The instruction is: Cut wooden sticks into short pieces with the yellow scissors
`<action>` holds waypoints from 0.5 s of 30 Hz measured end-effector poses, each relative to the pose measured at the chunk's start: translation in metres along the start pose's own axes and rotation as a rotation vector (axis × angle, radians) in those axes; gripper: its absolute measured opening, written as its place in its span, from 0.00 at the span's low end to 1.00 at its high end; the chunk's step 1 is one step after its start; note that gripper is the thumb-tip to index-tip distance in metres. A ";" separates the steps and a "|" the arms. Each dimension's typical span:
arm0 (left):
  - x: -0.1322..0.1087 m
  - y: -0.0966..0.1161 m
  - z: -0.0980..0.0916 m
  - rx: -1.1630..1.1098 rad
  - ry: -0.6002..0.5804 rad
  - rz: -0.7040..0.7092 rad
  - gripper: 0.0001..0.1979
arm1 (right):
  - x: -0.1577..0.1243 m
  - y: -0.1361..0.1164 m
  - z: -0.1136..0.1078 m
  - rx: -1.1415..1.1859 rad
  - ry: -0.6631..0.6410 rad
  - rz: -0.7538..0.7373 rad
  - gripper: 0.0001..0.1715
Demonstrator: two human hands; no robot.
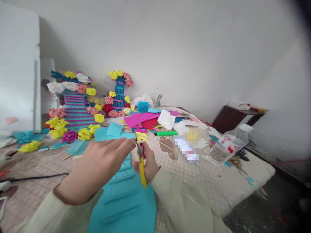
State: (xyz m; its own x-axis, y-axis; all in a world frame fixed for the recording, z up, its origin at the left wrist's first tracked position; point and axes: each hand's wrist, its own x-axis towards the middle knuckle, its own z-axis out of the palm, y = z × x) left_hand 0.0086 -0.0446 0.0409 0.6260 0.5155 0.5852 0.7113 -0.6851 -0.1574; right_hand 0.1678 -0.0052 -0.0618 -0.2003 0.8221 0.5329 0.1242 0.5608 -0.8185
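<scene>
My right hand (150, 163) grips a pair of scissors (142, 173) with yellow handles, its blades pointing up and away from me. My left hand (104, 158) is closed, its fingertips up against the blades. A short pale stick (142, 141) sticks out past the blades from the left fingertips, which hide its other end. Beneath both hands lies a long turquoise paper-covered piece (126, 207) with raised ridges across it and a rounded near end.
Two blue panels with paper flowers, one wide (77, 108) and one narrow (119, 94), lean at the back. Coloured paper sheets (138, 119), a green marker (167, 133) and a thin stick (159, 141) lie beyond my hands. A plastic bottle (227, 147) tilts at the right.
</scene>
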 end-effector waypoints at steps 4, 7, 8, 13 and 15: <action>-0.002 -0.004 0.003 0.191 -0.039 -0.013 0.13 | -0.001 -0.003 0.002 0.119 -0.071 0.115 0.16; -0.003 -0.010 0.004 0.220 -0.106 -0.064 0.13 | -0.001 -0.005 0.005 0.294 -0.168 0.265 0.19; -0.003 -0.012 0.005 0.230 -0.133 -0.084 0.13 | -0.001 -0.004 0.006 0.336 -0.192 0.320 0.20; -0.001 -0.015 0.012 0.225 -0.245 -0.196 0.14 | -0.001 -0.002 0.010 0.414 -0.233 0.455 0.23; 0.000 -0.014 0.014 0.220 -0.265 -0.221 0.14 | -0.001 -0.003 0.010 0.401 -0.232 0.430 0.23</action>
State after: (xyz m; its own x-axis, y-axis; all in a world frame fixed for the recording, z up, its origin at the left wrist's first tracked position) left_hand 0.0029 -0.0278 0.0323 0.4908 0.7721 0.4036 0.8712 -0.4317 -0.2337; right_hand 0.1578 -0.0082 -0.0622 -0.4246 0.8981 0.1146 -0.1241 0.0676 -0.9900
